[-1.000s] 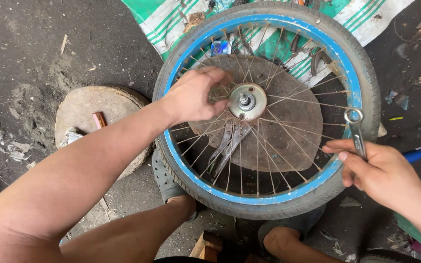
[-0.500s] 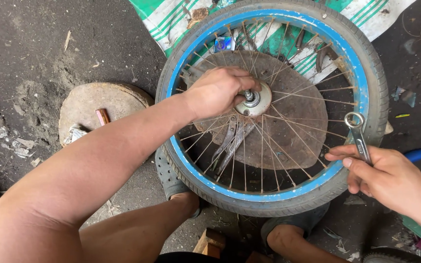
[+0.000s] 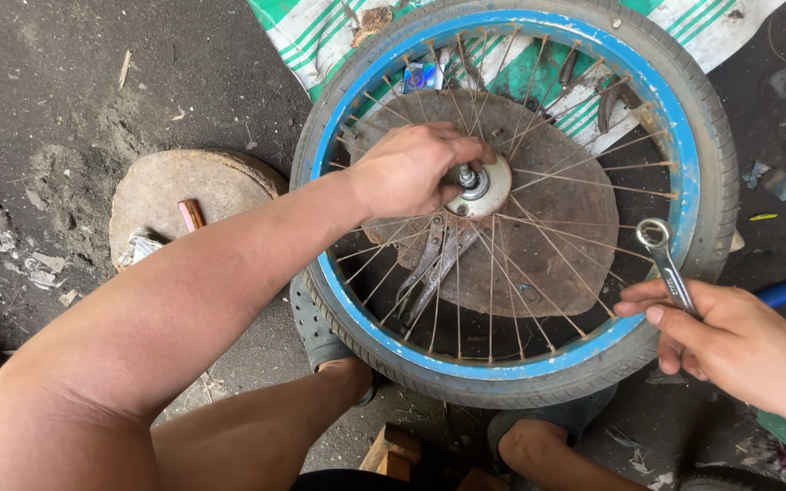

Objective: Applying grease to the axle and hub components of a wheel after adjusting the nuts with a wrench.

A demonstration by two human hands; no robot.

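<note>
Your left hand is clamped over the hub at the centre of the bicycle wheel — fingers curled tight around the axle end. At lower right, your right hand pinches a ring spanner by its shaft — ring end pointing up over the blue rim.

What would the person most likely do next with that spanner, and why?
Probably bring the spanner in the right hand across to the axle nut. The left hand grips the hub of the wheel, while the spanner's ring end hangs over the blue rim, apart from the nut.
</note>
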